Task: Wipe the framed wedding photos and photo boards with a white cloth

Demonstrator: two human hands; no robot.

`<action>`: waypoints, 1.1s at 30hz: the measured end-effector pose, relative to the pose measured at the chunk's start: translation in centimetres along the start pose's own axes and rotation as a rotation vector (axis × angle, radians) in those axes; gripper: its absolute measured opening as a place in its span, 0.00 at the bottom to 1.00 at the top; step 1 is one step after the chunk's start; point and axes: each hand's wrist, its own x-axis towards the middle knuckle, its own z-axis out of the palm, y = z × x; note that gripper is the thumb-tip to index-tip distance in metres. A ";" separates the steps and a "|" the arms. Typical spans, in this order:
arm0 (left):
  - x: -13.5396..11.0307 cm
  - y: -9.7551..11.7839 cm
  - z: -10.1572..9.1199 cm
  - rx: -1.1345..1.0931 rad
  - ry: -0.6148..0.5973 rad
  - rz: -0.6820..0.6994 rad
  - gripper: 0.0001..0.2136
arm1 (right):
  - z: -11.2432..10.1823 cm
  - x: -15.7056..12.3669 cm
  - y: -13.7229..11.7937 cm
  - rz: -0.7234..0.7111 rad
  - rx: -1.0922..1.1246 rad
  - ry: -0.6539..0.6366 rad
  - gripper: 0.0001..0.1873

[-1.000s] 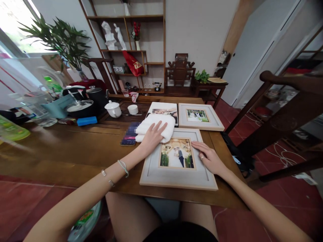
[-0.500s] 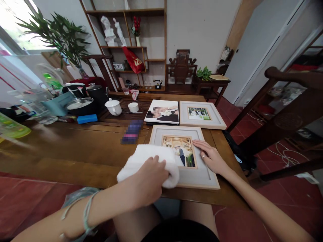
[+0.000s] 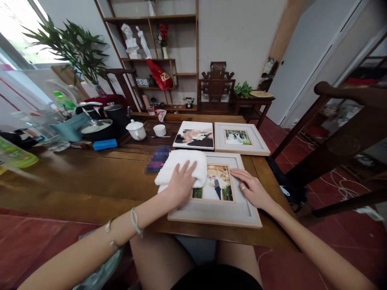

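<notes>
A folded white towel (image 3: 181, 163) lies over the left part of a light wooden picture frame (image 3: 211, 213) at the table's near edge. My left hand (image 3: 182, 181) holds the towel against the frame, its fingers spread across the cloth and pressing down. The frame has a pale mat around a small wedding photo (image 3: 216, 183), whose left side is partly under the towel. My right hand (image 3: 252, 187) rests open on the frame's right side, fingers stretched out to the photo's border and a ring on one finger.
Behind lie a white-edged photo panel (image 3: 193, 135) and a second wooden frame (image 3: 263, 147). A blurred dark purple object (image 3: 154, 163) is left of the towel. Further left stand a lidded white cup (image 3: 136, 129), a blue block (image 3: 105, 144) and a glass-lidded pan (image 3: 96, 129). A wooden chair (image 3: 326, 141) stands right.
My left hand has pushed the towel away from me, from the frame's near left corner to its far left corner, and its fingers have spread. My right hand stays in place.
</notes>
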 end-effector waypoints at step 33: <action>-3.1 3.0 -0.2 -0.041 -0.092 0.051 0.17 | 0.0 0.0 0.1 -0.002 -0.003 -0.005 0.31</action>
